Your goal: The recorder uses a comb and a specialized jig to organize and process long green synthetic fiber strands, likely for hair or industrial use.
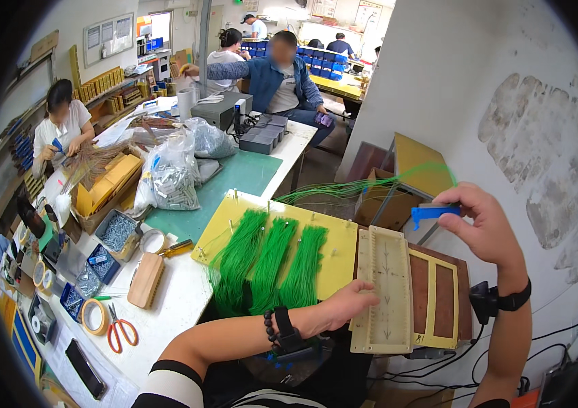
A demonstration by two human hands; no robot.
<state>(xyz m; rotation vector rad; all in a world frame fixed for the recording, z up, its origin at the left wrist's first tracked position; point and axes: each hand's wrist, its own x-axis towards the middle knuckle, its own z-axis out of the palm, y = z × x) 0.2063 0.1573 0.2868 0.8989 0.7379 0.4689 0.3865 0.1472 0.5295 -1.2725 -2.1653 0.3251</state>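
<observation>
My right hand (477, 219) is raised at the right, pinching a blue plastic connector-like strip (428, 213) with a grey upper edge between thumb and fingers. Thin green wires (370, 182) trail leftward from near that hand. My left hand (351, 304) is at the left edge of a pale slotted board (385, 319), its fingers curled together; whatever they grip, if anything, is too small to make out. To its left, three bundles of green wires (272, 262) lie between metal pins on a yellow board (341, 253).
A yellow frame (442, 299) on a brown board adjoins the slotted board. On the left bench are scissors (122, 329), a wooden brush (146, 280), tape rolls (94, 317), a phone (86, 368) and bagged metal parts (175, 180). Other people sit beyond. The wall stands at right.
</observation>
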